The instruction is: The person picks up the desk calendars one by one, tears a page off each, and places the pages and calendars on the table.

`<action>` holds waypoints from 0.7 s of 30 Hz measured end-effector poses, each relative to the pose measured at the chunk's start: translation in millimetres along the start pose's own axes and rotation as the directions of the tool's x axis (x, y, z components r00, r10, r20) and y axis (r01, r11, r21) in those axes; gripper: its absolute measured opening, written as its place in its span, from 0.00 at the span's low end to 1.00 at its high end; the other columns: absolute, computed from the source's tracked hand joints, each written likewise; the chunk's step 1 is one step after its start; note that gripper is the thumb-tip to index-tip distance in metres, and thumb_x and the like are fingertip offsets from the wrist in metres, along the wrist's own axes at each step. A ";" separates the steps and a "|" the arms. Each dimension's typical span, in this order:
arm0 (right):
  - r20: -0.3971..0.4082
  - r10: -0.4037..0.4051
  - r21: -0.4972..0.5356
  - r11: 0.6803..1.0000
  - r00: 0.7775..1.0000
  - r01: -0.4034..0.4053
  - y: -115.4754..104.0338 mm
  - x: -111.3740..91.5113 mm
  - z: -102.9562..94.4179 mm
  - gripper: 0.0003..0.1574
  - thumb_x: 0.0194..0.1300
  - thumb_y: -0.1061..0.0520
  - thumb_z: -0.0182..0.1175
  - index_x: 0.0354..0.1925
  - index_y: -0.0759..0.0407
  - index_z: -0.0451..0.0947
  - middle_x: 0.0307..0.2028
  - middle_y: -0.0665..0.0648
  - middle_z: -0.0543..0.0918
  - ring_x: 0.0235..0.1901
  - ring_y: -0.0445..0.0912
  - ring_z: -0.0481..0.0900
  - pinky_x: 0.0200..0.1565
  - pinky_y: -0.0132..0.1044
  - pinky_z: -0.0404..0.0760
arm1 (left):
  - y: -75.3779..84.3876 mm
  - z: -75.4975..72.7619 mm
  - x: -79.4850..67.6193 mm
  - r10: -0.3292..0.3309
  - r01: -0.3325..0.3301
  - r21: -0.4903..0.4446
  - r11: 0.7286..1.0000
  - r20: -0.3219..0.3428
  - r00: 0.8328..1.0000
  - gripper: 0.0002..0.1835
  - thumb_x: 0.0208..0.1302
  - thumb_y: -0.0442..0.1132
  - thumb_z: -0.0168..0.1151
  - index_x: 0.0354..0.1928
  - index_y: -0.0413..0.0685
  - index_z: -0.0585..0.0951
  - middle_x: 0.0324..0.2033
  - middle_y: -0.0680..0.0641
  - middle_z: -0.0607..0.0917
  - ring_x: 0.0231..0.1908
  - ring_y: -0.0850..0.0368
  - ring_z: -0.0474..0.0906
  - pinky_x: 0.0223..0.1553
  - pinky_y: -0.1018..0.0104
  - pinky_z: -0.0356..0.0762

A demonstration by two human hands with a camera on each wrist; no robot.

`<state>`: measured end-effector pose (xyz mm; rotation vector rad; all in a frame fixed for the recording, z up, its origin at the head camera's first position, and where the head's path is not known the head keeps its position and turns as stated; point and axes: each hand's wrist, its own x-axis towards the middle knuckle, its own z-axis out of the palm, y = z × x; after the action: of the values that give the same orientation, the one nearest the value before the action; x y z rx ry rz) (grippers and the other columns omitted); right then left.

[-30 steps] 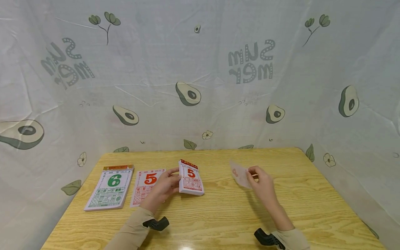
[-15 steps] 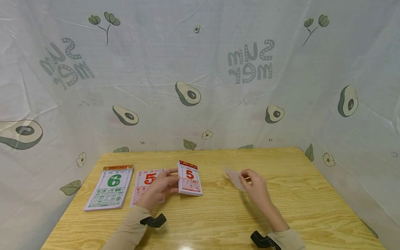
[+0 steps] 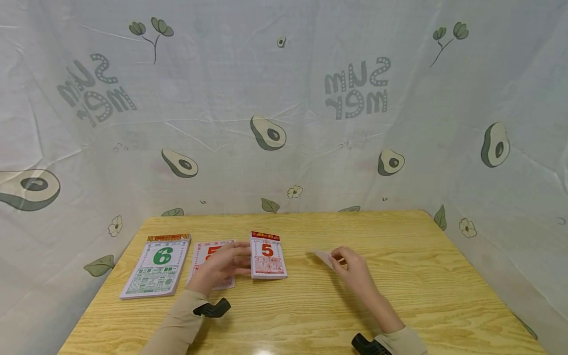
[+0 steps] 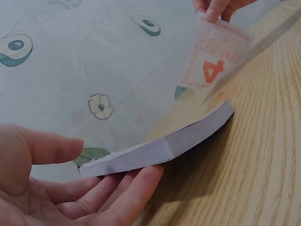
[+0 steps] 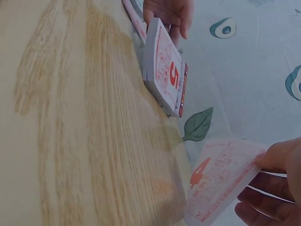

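Note:
A small tear-off calendar with a red 5 and a red top strip is at the middle of the table. My left hand is at its left edge; in the left wrist view the fingers lie under the pad and the thumb is raised apart from it. To the right, my right hand pinches a thin loose calendar page between thumb and fingers. A red 4 shows on this page in the right wrist view. The page hangs tilted above the table.
A larger calendar with a green 6 lies at the left of the wooden table. Beside it lies a page with a red 5, partly covered by the left hand. A printed curtain hangs behind the table.
The small calendar has levelled out and shifted slightly left, with the left hand. My right hand has moved left and lower with the loose page, which has tipped flatter.

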<state>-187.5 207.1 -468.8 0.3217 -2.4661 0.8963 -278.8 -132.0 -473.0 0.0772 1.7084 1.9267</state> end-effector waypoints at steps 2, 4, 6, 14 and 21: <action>0.020 0.008 0.005 1.000 1.000 -0.008 -2.0 -0.8 1.8 0.02 0.63 0.62 0.65 0.33 0.61 0.81 0.32 0.54 0.85 0.34 0.46 0.83 0.33 0.36 0.83 | 0.5 -1.9 -0.5 -0.003 0.003 0.017 1.000 -0.005 1.000 0.26 0.73 0.39 0.51 0.68 0.35 0.64 0.55 0.36 0.80 0.45 0.51 0.83 0.48 0.52 0.82; 0.041 0.014 0.008 1.000 0.999 -0.014 -3.9 -1.6 3.3 0.02 0.62 0.62 0.65 0.33 0.60 0.81 0.33 0.53 0.85 0.34 0.46 0.83 0.34 0.38 0.83 | 0.8 -3.6 -0.8 -0.001 0.001 0.040 0.999 -0.006 1.000 0.25 0.74 0.39 0.50 0.67 0.33 0.64 0.55 0.36 0.79 0.45 0.51 0.83 0.48 0.52 0.82; 0.069 0.022 0.013 1.000 0.997 -0.023 -5.2 -2.3 4.7 0.02 0.62 0.61 0.65 0.34 0.60 0.81 0.33 0.53 0.85 0.35 0.46 0.83 0.36 0.40 0.83 | 1.0 -5.3 -0.9 0.003 -0.003 0.074 0.997 -0.003 1.000 0.25 0.75 0.40 0.49 0.67 0.31 0.64 0.56 0.35 0.79 0.45 0.51 0.83 0.48 0.52 0.83; 0.178 -0.027 -0.008 1.000 0.984 0.029 -7.0 -5.0 9.9 0.03 0.63 0.57 0.65 0.32 0.56 0.83 0.33 0.49 0.85 0.34 0.40 0.80 0.33 0.30 0.79 | 2.4 -12.6 -3.1 -0.003 -0.001 0.167 0.986 0.027 1.000 0.27 0.75 0.42 0.49 0.69 0.32 0.63 0.55 0.36 0.79 0.43 0.53 0.83 0.47 0.55 0.83; 0.261 -0.027 -0.053 0.998 0.965 0.042 -11.0 -7.2 13.5 0.03 0.62 0.56 0.66 0.32 0.54 0.82 0.32 0.47 0.84 0.30 0.35 0.71 0.32 0.27 0.72 | 5.6 -16.7 -8.8 -0.006 0.001 0.224 0.975 0.025 1.000 0.29 0.75 0.43 0.50 0.69 0.33 0.62 0.60 0.31 0.73 0.45 0.50 0.82 0.47 0.55 0.83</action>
<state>-182.2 190.4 -475.6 0.4887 -2.7113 0.8107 -280.0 -151.1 -468.2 0.1824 1.9012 1.7153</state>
